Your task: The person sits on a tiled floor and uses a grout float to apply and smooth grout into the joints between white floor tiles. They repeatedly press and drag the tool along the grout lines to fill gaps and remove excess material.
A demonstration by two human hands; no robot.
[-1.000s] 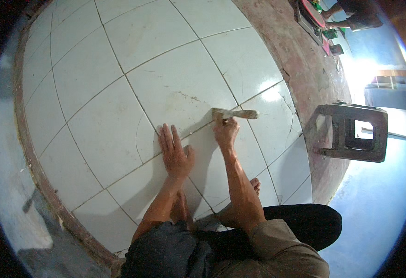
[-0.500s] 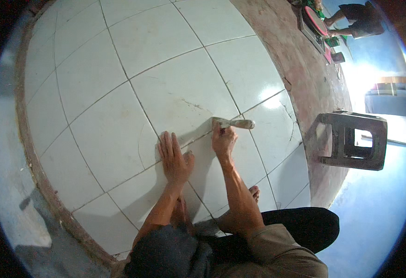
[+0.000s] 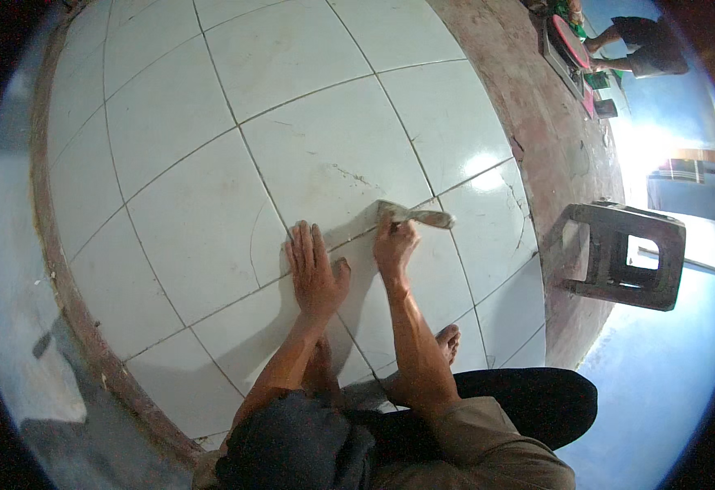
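I look down at a floor of large white tiles with dark joints between them. My left hand lies flat on a tile, fingers spread, beside a joint line. My right hand grips a small scraper-like tool, smeared pale, its blade resting on the joint just left of the hand. My bare feet are tucked under me on the tiles.
A dark plastic stool stands on the reddish strip of bare floor at the right. Another person crouches at the top right near some coloured objects. A raised brown border rims the tiles at the left.
My right hand and the tool have shifted slightly left and nearer along the joint. The left hand has stayed flat on the tile.
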